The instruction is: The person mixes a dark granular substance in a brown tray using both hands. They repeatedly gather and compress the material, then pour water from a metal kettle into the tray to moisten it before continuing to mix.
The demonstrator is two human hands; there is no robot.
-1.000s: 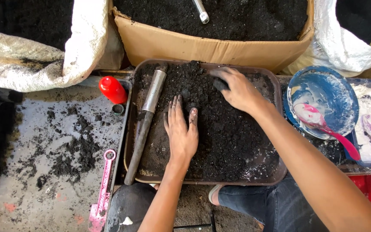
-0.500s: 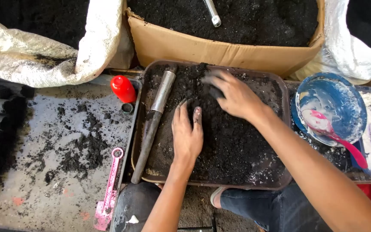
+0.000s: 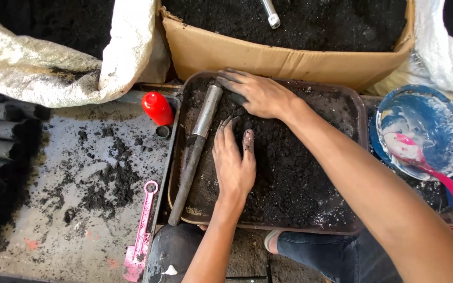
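Head view: left hand [image 3: 233,162] lies open, flat on dark soil [image 3: 289,173] in brown tray [image 3: 360,112], w/ metal pipe [image 3: 195,152] just beside it at 9 o'clock. Right hand [image 3: 258,93], at 12 o'clock, fingers loosely curled over soil, gripping nothing visible.

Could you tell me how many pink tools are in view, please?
2. One pink flat tool lies on the grey surface left of the brown tray; one pink spoon rests in the blue bowl at right. Others may lie out of view.
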